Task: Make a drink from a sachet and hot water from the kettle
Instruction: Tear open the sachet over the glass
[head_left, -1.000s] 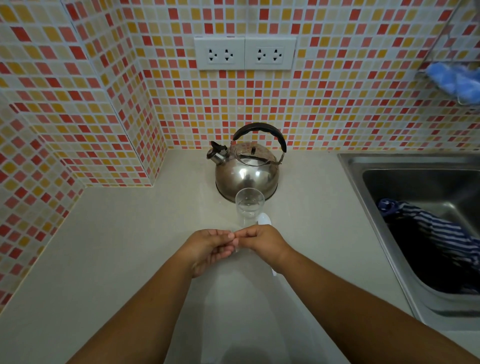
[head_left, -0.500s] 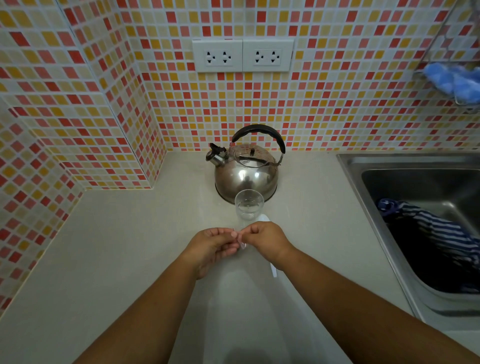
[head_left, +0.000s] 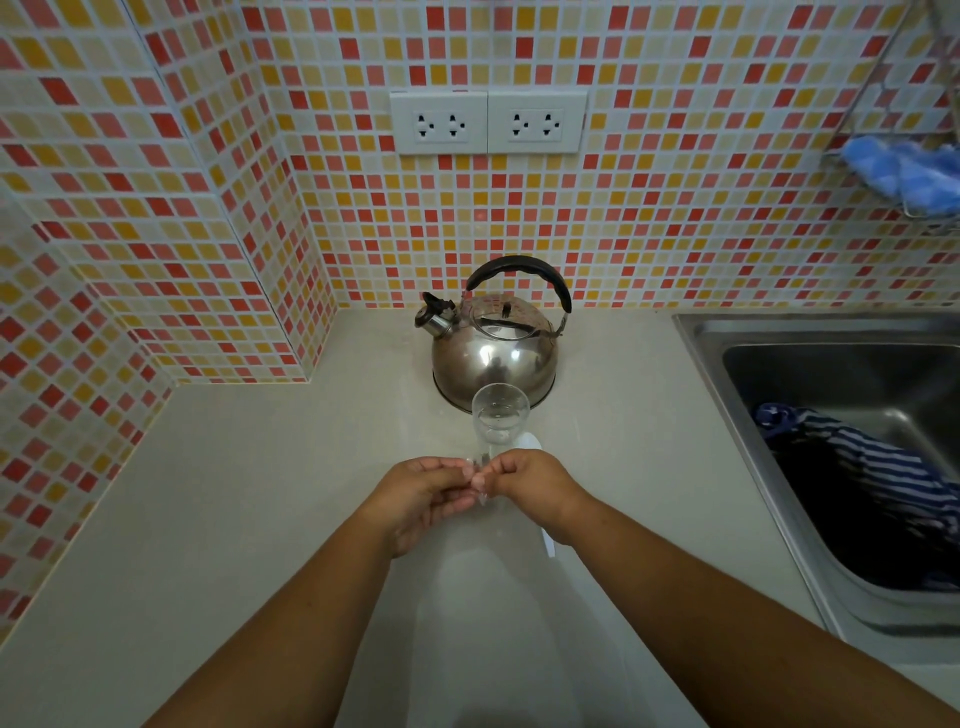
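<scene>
A steel kettle (head_left: 493, 358) with a black handle stands at the back of the counter, spout to the left. Directly in front of it is a clear glass (head_left: 500, 418). My left hand (head_left: 423, 499) and my right hand (head_left: 530, 483) meet just in front of the glass, fingertips pinched together on a small pale sachet (head_left: 480, 486), most of it hidden by the fingers. A white spoon (head_left: 540, 499) lies on the counter under my right hand; its bowl shows beside the glass and its handle end behind the wrist.
The beige counter (head_left: 218, 519) runs into a tiled corner on the left. A steel sink (head_left: 810, 364) on the right holds a striped dark cloth (head_left: 872, 467). Two wall sockets (head_left: 488, 122) sit above the kettle. A wire rack with blue cloth (head_left: 904, 171) hangs top right.
Both hands stay pinched together in front of the glass, shifting only slightly. The pale sachet now shows a little between the fingertips. Kettle, glass and spoon have not moved.
</scene>
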